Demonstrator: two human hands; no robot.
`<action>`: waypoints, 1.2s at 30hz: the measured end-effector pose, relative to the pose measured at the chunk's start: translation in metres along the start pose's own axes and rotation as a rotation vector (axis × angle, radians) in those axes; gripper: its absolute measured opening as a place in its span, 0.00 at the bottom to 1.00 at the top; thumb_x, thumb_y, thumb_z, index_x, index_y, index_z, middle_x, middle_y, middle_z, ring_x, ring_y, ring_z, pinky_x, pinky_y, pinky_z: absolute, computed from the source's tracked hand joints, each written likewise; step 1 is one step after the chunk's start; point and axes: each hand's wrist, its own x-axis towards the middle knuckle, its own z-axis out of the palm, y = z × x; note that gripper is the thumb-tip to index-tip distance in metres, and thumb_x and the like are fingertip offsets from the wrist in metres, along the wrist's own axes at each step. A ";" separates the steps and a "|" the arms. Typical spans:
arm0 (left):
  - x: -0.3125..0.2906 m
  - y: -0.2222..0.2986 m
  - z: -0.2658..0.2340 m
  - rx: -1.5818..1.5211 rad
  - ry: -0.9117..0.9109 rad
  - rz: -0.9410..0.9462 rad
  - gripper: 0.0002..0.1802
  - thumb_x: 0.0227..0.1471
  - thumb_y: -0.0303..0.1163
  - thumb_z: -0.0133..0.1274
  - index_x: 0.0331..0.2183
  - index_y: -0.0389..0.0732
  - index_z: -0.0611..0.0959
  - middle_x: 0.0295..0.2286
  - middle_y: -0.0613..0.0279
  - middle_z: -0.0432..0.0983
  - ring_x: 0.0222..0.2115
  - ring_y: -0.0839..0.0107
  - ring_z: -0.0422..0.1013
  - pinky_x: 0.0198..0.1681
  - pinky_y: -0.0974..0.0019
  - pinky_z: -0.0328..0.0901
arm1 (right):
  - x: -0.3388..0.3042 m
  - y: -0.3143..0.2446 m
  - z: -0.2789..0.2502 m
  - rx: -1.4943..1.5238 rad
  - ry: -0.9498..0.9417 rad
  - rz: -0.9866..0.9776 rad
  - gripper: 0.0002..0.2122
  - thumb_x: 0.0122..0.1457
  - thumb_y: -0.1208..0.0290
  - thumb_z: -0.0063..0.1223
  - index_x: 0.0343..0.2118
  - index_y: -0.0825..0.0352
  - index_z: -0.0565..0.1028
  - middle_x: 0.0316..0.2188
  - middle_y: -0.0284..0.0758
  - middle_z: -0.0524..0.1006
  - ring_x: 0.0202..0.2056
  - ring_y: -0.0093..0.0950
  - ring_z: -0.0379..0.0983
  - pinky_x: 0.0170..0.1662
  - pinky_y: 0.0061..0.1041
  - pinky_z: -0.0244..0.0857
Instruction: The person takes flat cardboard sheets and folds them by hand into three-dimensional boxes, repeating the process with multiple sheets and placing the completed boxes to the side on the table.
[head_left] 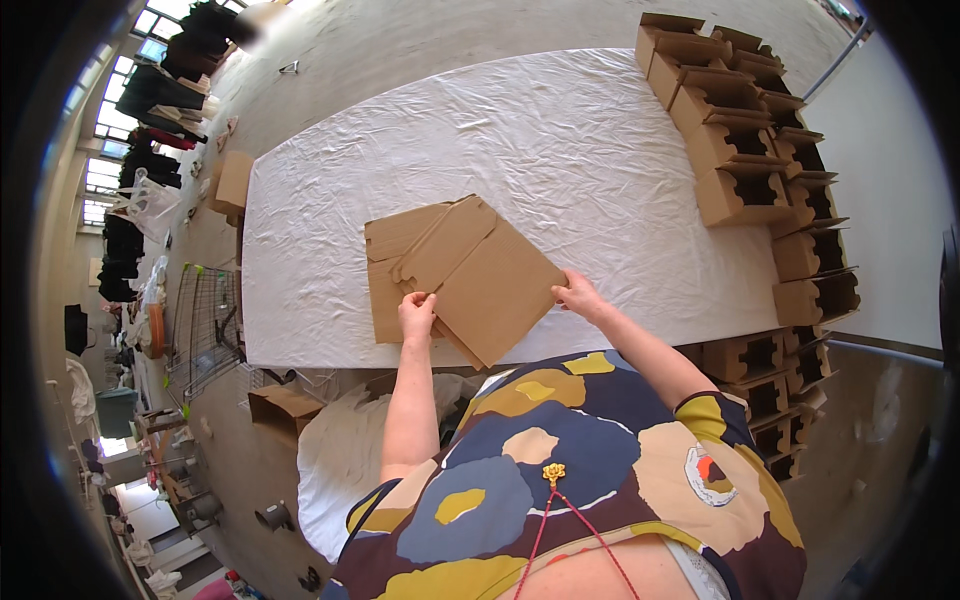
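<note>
A flat brown cardboard sheet (505, 285) with cut edges and fold lines is tilted across other flat cardboard sheets (388, 285) on the white-covered table. My left hand (417, 314) is closed in a pinch at the sheet's left edge, close to a notch. At its right corner my right hand (578, 294) grips the same sheet between thumb and fingers. The pieces beneath it are partly hidden, so how many lie there I cannot tell.
Folded open cardboard boxes (745, 190) stand stacked along the table's right side. The wrinkled white cloth (560, 130) covers the table (330, 190). To the left are a wire rack (205, 320) and a carton (232, 182); another open carton (283, 412) sits below the near edge.
</note>
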 end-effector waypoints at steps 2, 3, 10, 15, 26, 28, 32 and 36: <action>-0.002 0.005 -0.002 -0.153 -0.009 -0.002 0.14 0.54 0.33 0.62 0.42 0.38 0.80 0.33 0.67 0.76 0.30 0.79 0.72 0.31 0.74 0.70 | -0.008 0.000 -0.001 0.153 -0.024 0.128 0.13 0.62 0.65 0.54 0.47 0.64 0.74 0.35 0.33 0.79 0.34 0.24 0.78 0.38 0.27 0.74; -0.003 0.008 -0.004 -0.180 -0.039 0.017 0.10 0.59 0.31 0.57 0.42 0.39 0.80 0.33 0.68 0.77 0.30 0.78 0.72 0.31 0.74 0.71 | -0.014 -0.002 0.000 0.230 -0.038 0.188 0.12 0.63 0.65 0.52 0.46 0.64 0.74 0.35 0.33 0.79 0.34 0.23 0.78 0.37 0.26 0.74; -0.018 0.072 0.013 -0.184 -0.299 0.124 0.11 0.63 0.30 0.50 0.46 0.41 0.80 0.33 0.69 0.78 0.30 0.78 0.74 0.34 0.73 0.71 | -0.031 0.017 -0.012 0.375 0.009 0.317 0.11 0.62 0.65 0.52 0.43 0.64 0.76 0.31 0.34 0.79 0.31 0.24 0.78 0.34 0.28 0.75; -0.047 0.113 0.044 -0.274 -0.355 0.279 0.12 0.61 0.24 0.49 0.46 0.39 0.79 0.35 0.70 0.76 0.33 0.78 0.76 0.38 0.69 0.75 | -0.038 0.029 -0.017 0.023 0.033 0.260 0.19 0.59 0.58 0.57 0.48 0.67 0.77 0.31 0.35 0.80 0.33 0.32 0.79 0.37 0.33 0.75; -0.087 0.170 0.117 -0.085 -0.429 0.649 0.13 0.63 0.24 0.49 0.49 0.38 0.78 0.41 0.64 0.77 0.34 0.77 0.76 0.38 0.70 0.76 | -0.075 -0.101 -0.023 -0.021 0.292 -0.404 0.26 0.57 0.55 0.60 0.53 0.70 0.75 0.54 0.46 0.72 0.57 0.42 0.67 0.59 0.33 0.62; -0.090 0.177 0.127 -0.025 -0.365 0.739 0.13 0.60 0.23 0.51 0.47 0.37 0.79 0.38 0.60 0.77 0.34 0.73 0.76 0.37 0.68 0.74 | -0.072 -0.112 -0.020 -0.088 0.319 -0.494 0.25 0.58 0.57 0.61 0.52 0.70 0.75 0.52 0.46 0.73 0.55 0.41 0.69 0.57 0.34 0.64; -0.098 0.195 0.144 0.152 -0.236 0.962 0.13 0.59 0.28 0.54 0.46 0.37 0.80 0.35 0.57 0.79 0.31 0.73 0.75 0.34 0.67 0.71 | -0.066 -0.113 -0.026 -0.103 0.331 -0.489 0.23 0.57 0.59 0.62 0.50 0.71 0.76 0.47 0.46 0.76 0.49 0.42 0.74 0.52 0.35 0.67; -0.092 0.203 0.148 0.158 -0.227 0.853 0.08 0.59 0.29 0.52 0.38 0.36 0.78 0.33 0.50 0.78 0.35 0.54 0.75 0.39 0.56 0.68 | -0.057 -0.101 -0.021 -0.112 0.385 -0.480 0.23 0.56 0.58 0.64 0.49 0.68 0.77 0.44 0.41 0.77 0.42 0.34 0.76 0.48 0.31 0.71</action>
